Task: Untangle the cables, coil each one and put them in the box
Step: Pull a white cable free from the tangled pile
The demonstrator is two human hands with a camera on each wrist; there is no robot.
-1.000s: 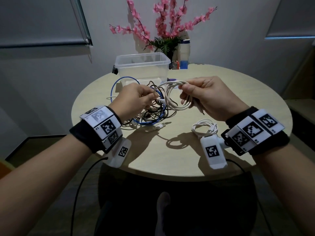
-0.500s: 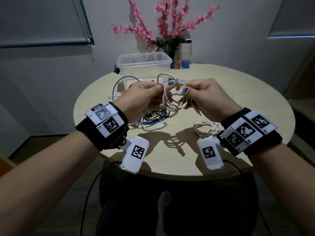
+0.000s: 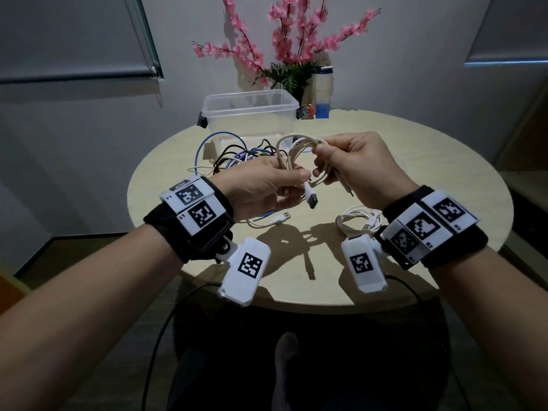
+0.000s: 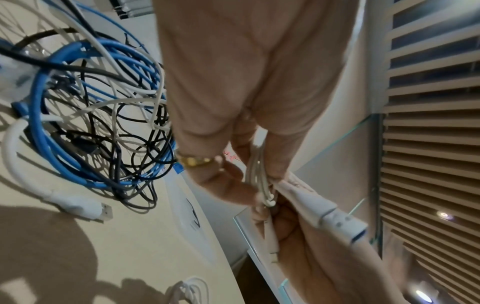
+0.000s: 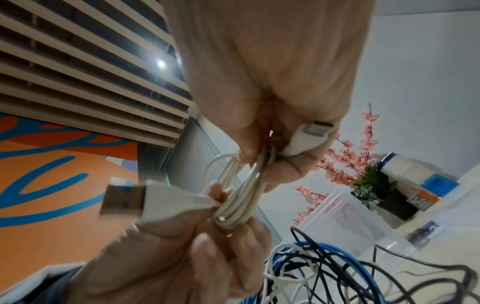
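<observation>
Both hands hold one coiled white cable [image 3: 292, 161] above the round table [image 3: 430, 161]. My left hand [image 3: 268, 185] pinches the lower part of the coil near its USB plug [image 3: 311, 198], which hangs down. My right hand [image 3: 353, 164] grips the top of the loops [image 5: 241, 185], with a small plug [image 5: 310, 133] under its fingers. Behind the hands lies a tangle of blue, black and white cables [image 3: 237, 157] [image 4: 85, 115]. The clear plastic box [image 3: 252, 114] stands open at the back. A second white cable [image 3: 357, 222] lies coiled by my right wrist.
A vase of pink flowers [image 3: 296, 51] and a bottle [image 3: 323, 93] stand behind the box. A loose white USB end [image 3: 278, 218] lies under my left hand. The near table edge is just below both wrists.
Both hands have lifted the white coil and drawn it closer. The loops are squeezed into a tighter bundle, and the USB plug now hangs below my left thumb.
</observation>
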